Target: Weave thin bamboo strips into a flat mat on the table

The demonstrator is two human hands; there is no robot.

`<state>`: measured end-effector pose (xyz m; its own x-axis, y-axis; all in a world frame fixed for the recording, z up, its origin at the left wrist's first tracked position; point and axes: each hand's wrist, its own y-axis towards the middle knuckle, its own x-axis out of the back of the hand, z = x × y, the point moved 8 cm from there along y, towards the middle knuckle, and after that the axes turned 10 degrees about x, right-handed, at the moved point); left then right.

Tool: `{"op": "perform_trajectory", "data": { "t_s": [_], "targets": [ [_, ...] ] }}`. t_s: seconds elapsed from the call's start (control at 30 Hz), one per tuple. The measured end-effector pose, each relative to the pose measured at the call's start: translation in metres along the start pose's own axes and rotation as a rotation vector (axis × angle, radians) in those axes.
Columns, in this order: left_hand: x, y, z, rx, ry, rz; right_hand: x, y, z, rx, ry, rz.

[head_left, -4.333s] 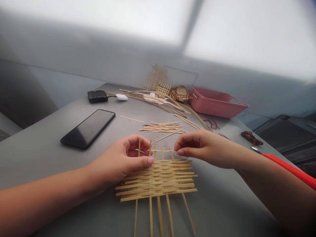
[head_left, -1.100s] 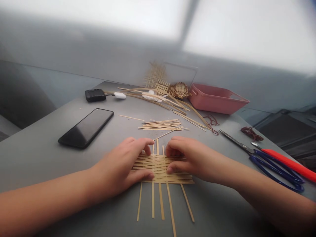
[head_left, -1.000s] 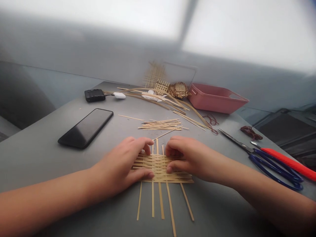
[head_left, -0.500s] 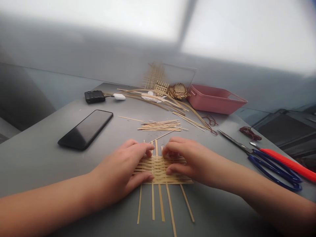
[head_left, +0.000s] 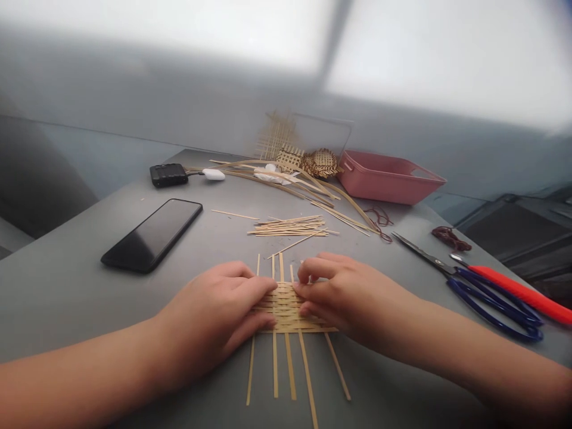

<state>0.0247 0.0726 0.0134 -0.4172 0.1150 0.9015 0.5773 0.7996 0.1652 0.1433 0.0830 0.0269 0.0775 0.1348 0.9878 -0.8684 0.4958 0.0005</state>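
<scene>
A small woven mat of pale flat strips (head_left: 286, 307) lies on the grey table, with several strip ends sticking out toward me and a few away from me. My left hand (head_left: 223, 307) covers the mat's left side, its thumb and index finger pressed on the weave. On the right side, my right hand (head_left: 335, 292) has its fingers bent and closed on the mat's edge; its fingertips rest near the top right of the weave. Behind the mat lies a pile of thin sticks (head_left: 290, 226).
A black phone (head_left: 154, 235) is at the left, a black box (head_left: 168, 175) and a white item (head_left: 213, 174) behind it. Back right: a pink basket (head_left: 388, 179) and woven pieces (head_left: 322, 163). Blue-handled scissors (head_left: 487, 304), a red-handled tool (head_left: 518, 292) and brown cord (head_left: 451, 238) lie right.
My left index finger has come down onto the weave. My right hand's fingers have drawn closer together at the mat's top right. The view has shifted slightly.
</scene>
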Motion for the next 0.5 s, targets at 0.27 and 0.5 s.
{"op": "perform_trajectory", "data": {
  "t_s": [0.27, 0.5],
  "targets": [
    [-0.001, -0.003, 0.000, -0.007, 0.006, -0.006, 0.005, -0.013, -0.016, -0.047, 0.302, 0.098],
    [-0.001, 0.000, -0.002, -0.005, 0.032, 0.033, 0.001, -0.013, -0.008, -0.018, 0.141, 0.073]
  ]
}}
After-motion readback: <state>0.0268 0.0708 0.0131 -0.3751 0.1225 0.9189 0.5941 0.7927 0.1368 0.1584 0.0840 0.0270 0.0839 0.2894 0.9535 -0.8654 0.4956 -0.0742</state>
